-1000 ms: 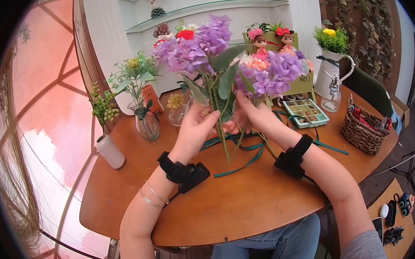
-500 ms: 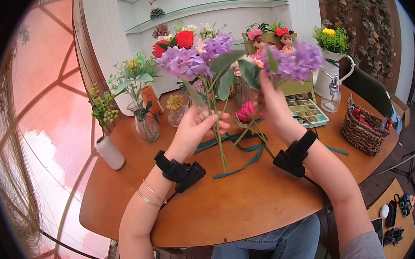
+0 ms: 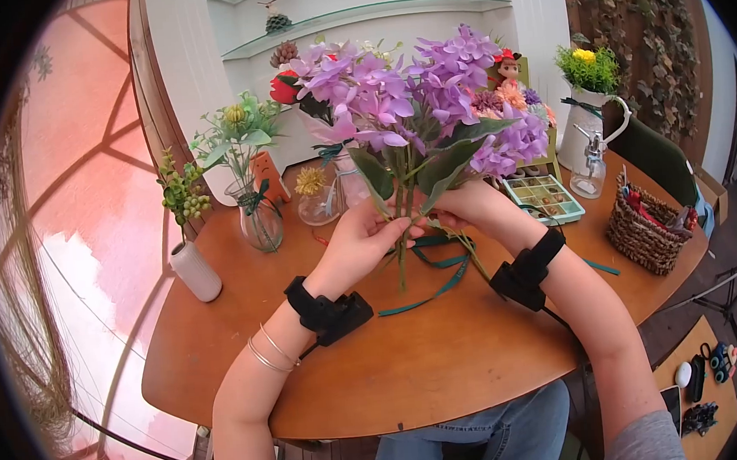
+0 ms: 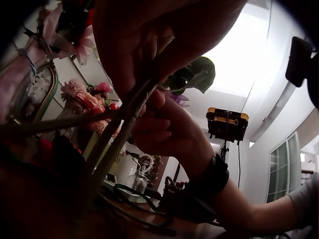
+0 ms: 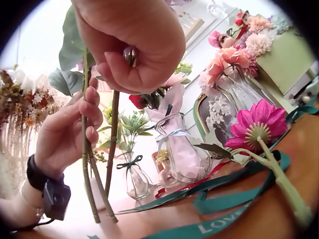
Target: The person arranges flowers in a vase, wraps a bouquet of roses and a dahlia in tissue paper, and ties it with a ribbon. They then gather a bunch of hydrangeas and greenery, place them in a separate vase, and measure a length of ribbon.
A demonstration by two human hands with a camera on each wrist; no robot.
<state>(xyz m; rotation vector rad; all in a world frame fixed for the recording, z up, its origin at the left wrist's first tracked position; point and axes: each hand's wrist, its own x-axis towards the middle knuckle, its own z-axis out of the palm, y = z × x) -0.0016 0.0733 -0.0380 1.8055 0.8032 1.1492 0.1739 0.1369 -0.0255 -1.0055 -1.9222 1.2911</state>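
In the head view, the left hand (image 3: 367,240) pinches green stems (image 3: 403,266) below large purple blooms (image 3: 367,93) and dark green leaves (image 3: 450,169). Close on its right, the right hand (image 3: 467,204) is partly behind the leaves, with another purple bloom (image 3: 512,145) just above it. The right wrist view has the right hand (image 5: 137,47) with curled fingers gripping a brown stem (image 5: 113,144), while the left hand (image 5: 62,132) wraps round two stems (image 5: 85,169). A magenta flower (image 5: 256,127) lies low beside them, by a green ribbon (image 5: 209,191).
On the wooden table (image 3: 354,385) stand a white vase (image 3: 195,270) and glass vase (image 3: 258,220) at left. A compartment box (image 3: 544,201), a glass bottle (image 3: 587,176), a white pitcher (image 3: 582,129) and a wicker basket (image 3: 649,227) are at right.
The right hand has come back left and lower beside the left hand, with its purple bloom. The held blooms have shifted right and turned toward the camera.
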